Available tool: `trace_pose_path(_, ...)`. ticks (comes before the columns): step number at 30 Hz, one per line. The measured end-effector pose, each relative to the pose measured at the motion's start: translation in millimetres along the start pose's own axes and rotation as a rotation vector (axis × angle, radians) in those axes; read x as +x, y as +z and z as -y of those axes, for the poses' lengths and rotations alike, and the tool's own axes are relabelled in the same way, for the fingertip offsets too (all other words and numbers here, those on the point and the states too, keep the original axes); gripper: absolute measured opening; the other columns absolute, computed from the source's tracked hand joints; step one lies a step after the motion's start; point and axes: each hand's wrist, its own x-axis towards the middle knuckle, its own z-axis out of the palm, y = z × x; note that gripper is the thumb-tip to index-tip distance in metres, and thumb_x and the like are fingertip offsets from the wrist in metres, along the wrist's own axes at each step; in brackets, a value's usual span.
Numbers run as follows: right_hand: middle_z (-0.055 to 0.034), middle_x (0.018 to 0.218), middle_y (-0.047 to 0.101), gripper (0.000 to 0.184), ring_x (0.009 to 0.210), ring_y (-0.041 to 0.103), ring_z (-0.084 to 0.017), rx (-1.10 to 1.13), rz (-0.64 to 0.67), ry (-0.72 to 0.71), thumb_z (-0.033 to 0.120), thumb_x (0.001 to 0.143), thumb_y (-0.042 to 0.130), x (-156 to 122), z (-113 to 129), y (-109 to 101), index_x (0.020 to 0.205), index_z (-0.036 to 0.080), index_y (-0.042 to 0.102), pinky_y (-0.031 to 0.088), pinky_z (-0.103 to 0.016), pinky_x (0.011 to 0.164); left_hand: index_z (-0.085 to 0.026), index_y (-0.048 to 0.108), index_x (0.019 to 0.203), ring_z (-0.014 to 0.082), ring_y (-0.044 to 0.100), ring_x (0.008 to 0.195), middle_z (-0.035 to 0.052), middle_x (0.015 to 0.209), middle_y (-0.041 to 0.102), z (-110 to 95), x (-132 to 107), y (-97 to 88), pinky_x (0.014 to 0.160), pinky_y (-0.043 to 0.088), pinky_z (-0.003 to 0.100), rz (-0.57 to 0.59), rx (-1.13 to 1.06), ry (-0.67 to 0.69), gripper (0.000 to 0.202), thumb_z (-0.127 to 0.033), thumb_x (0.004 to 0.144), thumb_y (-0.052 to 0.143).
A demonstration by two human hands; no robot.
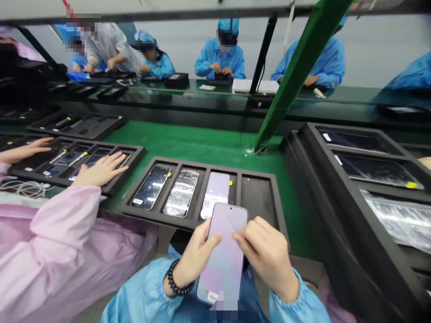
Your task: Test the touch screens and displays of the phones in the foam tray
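Tray (257, 197) lay on the counter (188, 140), eleven o'clock from the phone (220, 269); the left hand (193, 258) held this phone at six o'clock in view; the right hand (267, 251) pinched narrowly over its one o'clock, whether gripping anything unclear.

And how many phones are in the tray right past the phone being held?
3: first phone at the left end, second phone beside it, third phone next along, partly behind the held phone.

Your head camera looks forward and down, with your left hand (193, 258) and right hand (267, 246) close at the bottom and the pale wall (185, 42) far off at the top.
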Motion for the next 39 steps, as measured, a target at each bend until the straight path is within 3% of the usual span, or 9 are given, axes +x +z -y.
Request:
trace_pose_path(3,0.0008,0.056,0.056,0.037,0.055,0.043,-0.012,0.142,0.048,-0.136,0.028,0.103,0.05,1.6,19.2,-11.6,0.067,0.02,0.055,0.034,-0.029,0.052,-0.014,0.065,0.111,0.0229,0.069,0.102,0.0102,0.109,0.074,-11.0,-11.7,-3.5,0.094,0.056,0.031,-0.097,0.072,0.034,0.049,-0.052,0.08,0.064)
trace_pose_path(8,0.0021,0.058,0.058,0.034,0.052,0.049,-0.01,0.321,-0.068,-0.08,0.034,0.105,0.046,-7.9,37.0,-25.9,0.075,0.02,0.053,0.039,-0.026,0.051,-0.013,0.064,0.11,0.0202,0.07,0.09,0.0091,0.1,0.075,-18.9,-26.9,-11.2,0.084,0.058,0.029,-0.192,0.129,0.017,0.051,-0.054,0.079,0.065)
trace_pose_path(13,0.0006,0.066,0.058,0.028,0.059,0.05,-0.014,0.099,-0.137,0.188,0.042,0.102,0.049,-12.3,30.2,-24.1,0.084,0.022,0.055,0.04,-0.029,0.057,-0.014,0.065,0.107,0.0179,0.071,0.086,0.0064,0.094,0.076,-13.0,-36.1,-12.4,0.074,0.057,0.023,-0.19,0.123,0.063,0.046,-0.052,0.08,0.066)
trace_pose_path(16,-0.0018,0.072,0.059,0.033,0.066,0.051,-0.016,-0.082,-0.025,0.341,0.048,0.102,0.048,-8.4,23.5,-21.0,0.085,0.022,0.057,0.041,-0.03,0.061,-0.015,0.065,0.111,0.0152,0.071,0.083,0.0058,0.097,0.076,-10.3,-39.8,-12.0,0.072,0.056,0.02,-0.136,0.143,0.072,0.045,-0.051,0.083,0.065)
trace_pose_path(18,-0.0009,0.067,0.058,0.031,0.064,0.048,-0.015,-0.11,0.048,0.279,0.035,0.102,0.051,-6.3,23.5,-20.7,0.075,0.021,0.056,0.039,-0.03,0.06,-0.016,0.065,0.112,0.0139,0.071,0.081,0.0052,0.098,0.077,-9.7,-40.8,-12.2,0.071,0.055,0.019,-0.113,0.167,0.078,0.043,-0.05,0.086,0.063)
trace_pose_path(20,0.0007,0.061,0.056,0.033,0.06,0.043,-0.013,-0.081,0.079,0.083,0.024,0.1,0.055,-6.0,28.4,-22.4,0.067,0.021,0.055,0.036,-0.03,0.056,-0.016,0.065,0.109,0.0135,0.07,0.08,0.0042,0.096,0.077,-10.2,-41.2,-12.4,0.072,0.055,0.019,-0.125,0.188,0.093,0.04,-0.049,0.087,0.062)
trace_pose_path(24,0.0028,0.059,0.054,0.032,0.056,0.042,-0.012,0.043,0.113,-0.22,0.03,0.096,0.064,-9.9,41.6,-27.8,0.066,0.021,0.06,0.033,-0.031,0.052,-0.016,0.067,0.106,0.0143,0.071,0.08,0.0035,0.092,0.077,-15.4,-44.5,-11.7,0.073,0.056,0.02,-0.166,0.214,0.144,0.037,-0.047,0.086,0.063)
trace_pose_path(29,0.0037,0.057,0.051,0.035,0.053,0.041,-0.011,0.097,-0.043,-0.193,0.038,0.093,0.067,-16.9,39.8,-26.4,0.063,0.023,0.058,0.034,-0.031,0.052,-0.017,0.07,0.103,0.016,0.07,0.076,0.005,0.092,0.077,-24.6,-51.7,-8.8,0.07,0.058,0.023,-0.147,0.237,0.151,0.04,-0.052,0.086,0.062)
trace_pose_path(39,0.0025,0.054,0.051,0.037,0.051,0.044,-0.012,0.091,-0.047,-0.139,0.04,0.098,0.058,-25.9,34.5,-22.8,0.064,0.023,0.058,0.038,-0.03,0.052,-0.021,0.071,0.104,0.0117,0.07,0.075,0.0005,0.092,0.078,-25.5,-51.0,-11.1,0.067,0.055,0.017,-0.113,0.17,0.128,0.028,-0.042,0.087,0.064)
